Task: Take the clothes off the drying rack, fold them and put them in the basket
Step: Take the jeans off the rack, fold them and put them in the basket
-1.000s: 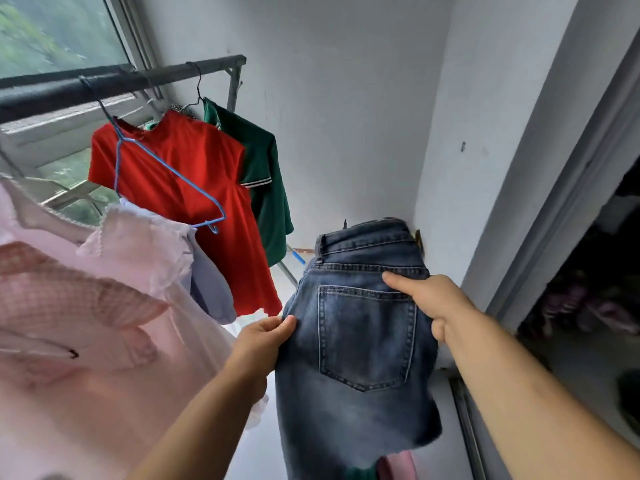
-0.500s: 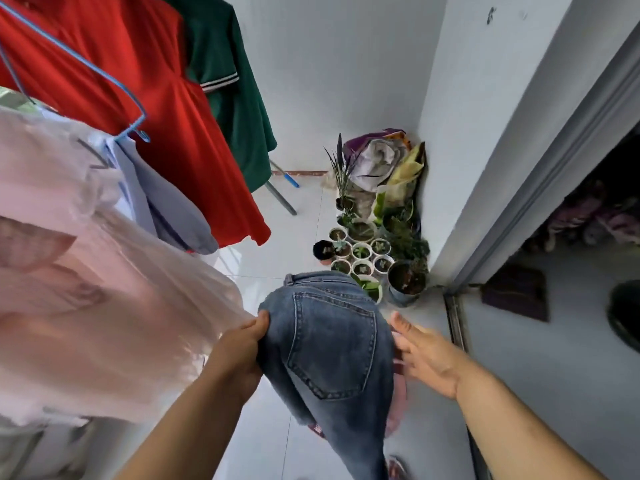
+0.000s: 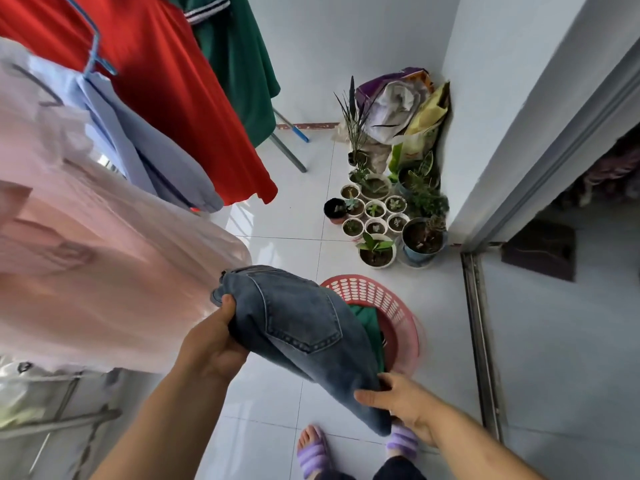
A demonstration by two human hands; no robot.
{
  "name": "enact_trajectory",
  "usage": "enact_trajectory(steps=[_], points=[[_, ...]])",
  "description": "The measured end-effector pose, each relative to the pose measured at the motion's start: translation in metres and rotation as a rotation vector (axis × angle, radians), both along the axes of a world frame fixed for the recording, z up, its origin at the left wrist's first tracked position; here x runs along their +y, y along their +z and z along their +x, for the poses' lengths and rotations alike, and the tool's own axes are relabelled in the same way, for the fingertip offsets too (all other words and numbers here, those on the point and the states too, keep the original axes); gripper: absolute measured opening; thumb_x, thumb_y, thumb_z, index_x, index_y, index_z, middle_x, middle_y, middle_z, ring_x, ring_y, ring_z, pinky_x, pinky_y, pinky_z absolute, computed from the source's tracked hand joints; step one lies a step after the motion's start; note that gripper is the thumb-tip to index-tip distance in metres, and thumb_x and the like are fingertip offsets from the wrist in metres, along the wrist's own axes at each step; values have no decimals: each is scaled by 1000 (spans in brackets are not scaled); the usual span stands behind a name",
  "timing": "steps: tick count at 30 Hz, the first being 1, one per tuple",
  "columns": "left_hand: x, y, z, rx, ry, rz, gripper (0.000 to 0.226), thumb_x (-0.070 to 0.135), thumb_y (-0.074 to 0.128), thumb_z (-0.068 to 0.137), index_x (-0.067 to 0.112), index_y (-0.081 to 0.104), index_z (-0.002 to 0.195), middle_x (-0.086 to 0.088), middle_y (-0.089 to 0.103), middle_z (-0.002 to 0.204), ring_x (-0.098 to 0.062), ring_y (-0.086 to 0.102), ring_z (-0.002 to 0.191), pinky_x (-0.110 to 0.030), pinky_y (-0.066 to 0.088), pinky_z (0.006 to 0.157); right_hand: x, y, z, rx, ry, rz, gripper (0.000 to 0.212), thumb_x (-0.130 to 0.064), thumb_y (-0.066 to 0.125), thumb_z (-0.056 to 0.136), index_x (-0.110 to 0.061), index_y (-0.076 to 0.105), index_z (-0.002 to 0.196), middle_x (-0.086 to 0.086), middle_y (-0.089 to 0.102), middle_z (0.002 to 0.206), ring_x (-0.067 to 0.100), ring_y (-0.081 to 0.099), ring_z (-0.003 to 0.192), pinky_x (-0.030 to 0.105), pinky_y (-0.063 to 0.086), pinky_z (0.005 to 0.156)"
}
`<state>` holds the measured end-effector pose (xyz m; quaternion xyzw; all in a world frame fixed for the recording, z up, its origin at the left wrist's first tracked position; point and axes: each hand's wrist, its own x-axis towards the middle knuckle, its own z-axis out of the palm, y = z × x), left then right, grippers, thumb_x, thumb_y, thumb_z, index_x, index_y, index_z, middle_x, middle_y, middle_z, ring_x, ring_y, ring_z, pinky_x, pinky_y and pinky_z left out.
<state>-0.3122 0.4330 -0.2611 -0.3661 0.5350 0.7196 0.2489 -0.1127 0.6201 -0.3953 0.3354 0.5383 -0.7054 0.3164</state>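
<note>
Folded blue jeans hang between my hands above the floor, partly over the pink basket. My left hand grips the waistband end with the thumb on top. My right hand holds the lower end of the jeans from the side, fingers curled round the fabric. Green cloth lies inside the basket, partly hidden by the jeans. On the rack to the left still hang a pink garment, a pale blue one, a red shirt and a green shirt.
Several small potted plants and bags crowd the far corner by the white wall. A rack leg slants to the floor. A sliding door track runs at the right. My feet in purple slippers stand on white tiles.
The view tilted down, bringing the basket and my feet into sight. The jeans were lowered toward the basket, and my right hand took hold of their lower end.
</note>
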Motion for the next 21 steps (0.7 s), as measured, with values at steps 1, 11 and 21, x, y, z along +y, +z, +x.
enact_trajectory(steps=[1, 11, 21], points=[[-2, -1, -2, 1, 5, -4, 25, 29, 51, 100, 9, 64, 94, -10, 70, 93, -22, 66, 88, -39, 48, 80, 1, 1, -2, 12, -6, 18, 75, -51, 92, 48, -10, 70, 107, 3, 76, 102, 24, 69, 104, 44, 54, 93], [-18, -1, -12, 159, -66, -94, 24, 26, 48, 101, 9, 63, 110, -8, 69, 109, -19, 66, 96, -33, 51, 78, 29, 54, -28, 210, -53, 309, 13, -36, 60, 94, -34, 56, 106, -9, 67, 105, 9, 62, 98, 30, 55, 83], [-39, -12, -8, 409, -518, -201, 46, 25, 59, 95, 33, 46, 139, 3, 66, 121, -20, 61, 111, -44, 49, 94, 30, 124, -77, 395, -310, 74, 23, -27, 59, 93, -15, 69, 110, 7, 74, 109, 25, 68, 107, 44, 53, 95]])
